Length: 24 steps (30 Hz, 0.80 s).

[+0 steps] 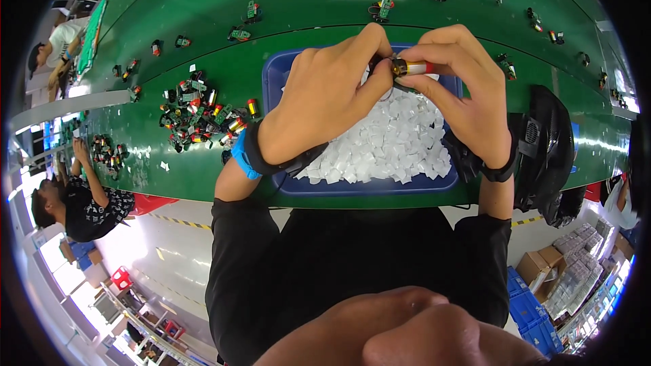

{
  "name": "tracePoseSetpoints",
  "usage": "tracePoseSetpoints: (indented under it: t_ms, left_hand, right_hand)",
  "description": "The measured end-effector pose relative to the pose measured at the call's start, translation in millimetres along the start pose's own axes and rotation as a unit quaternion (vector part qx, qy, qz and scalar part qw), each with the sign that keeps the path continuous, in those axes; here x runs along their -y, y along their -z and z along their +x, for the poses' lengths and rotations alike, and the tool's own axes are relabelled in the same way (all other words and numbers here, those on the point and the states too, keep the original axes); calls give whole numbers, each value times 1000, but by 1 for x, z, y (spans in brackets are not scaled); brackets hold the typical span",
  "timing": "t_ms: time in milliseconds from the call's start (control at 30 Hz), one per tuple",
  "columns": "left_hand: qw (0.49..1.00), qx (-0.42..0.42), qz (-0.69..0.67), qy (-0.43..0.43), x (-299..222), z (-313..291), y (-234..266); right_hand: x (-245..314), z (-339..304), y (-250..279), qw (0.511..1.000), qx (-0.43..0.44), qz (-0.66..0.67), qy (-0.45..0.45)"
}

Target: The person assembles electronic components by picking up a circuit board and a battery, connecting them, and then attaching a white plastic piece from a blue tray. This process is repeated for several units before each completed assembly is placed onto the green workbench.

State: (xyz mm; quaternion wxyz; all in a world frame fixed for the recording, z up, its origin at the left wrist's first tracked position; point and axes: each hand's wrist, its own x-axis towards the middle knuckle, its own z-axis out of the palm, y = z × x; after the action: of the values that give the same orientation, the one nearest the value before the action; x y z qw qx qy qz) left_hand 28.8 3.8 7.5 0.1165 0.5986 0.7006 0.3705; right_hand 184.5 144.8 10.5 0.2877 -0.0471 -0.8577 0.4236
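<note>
Over the blue tray, both hands meet on a small electronic assembly with a red-and-gold cylinder, probably a battery, and a black end. My left hand pinches its black end between thumb and fingers. The red end sits in the grip of my right hand, thumb below and fingers above. A thin dark wire loops down beneath the fingertips. Many small white square pieces fill the tray under my hands. What the left fingertips cover is hidden.
A heap of similar assemblies with green circuit boards lies left of the tray. More sit spaced along the green bench, like one circuit board piece at the far side. Black bags lie at right. Co-workers are at the left.
</note>
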Motion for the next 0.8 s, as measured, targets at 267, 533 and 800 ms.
tracePoseSetpoints:
  t_ms: [267, 533, 800]
  left_hand:
    - [972, 86, -208, 71, -2, 3, 13]
    - [891, 190, -400, 98, 27, 4, 12]
    - [709, 158, -647, 233, 22, 12, 5]
  right_hand:
    - [0, -1, 4, 991, 1, -109, 82]
    - [-2, 3, 4, 969, 15, -161, 187]
    - [9, 8, 6, 923, -10, -261, 281]
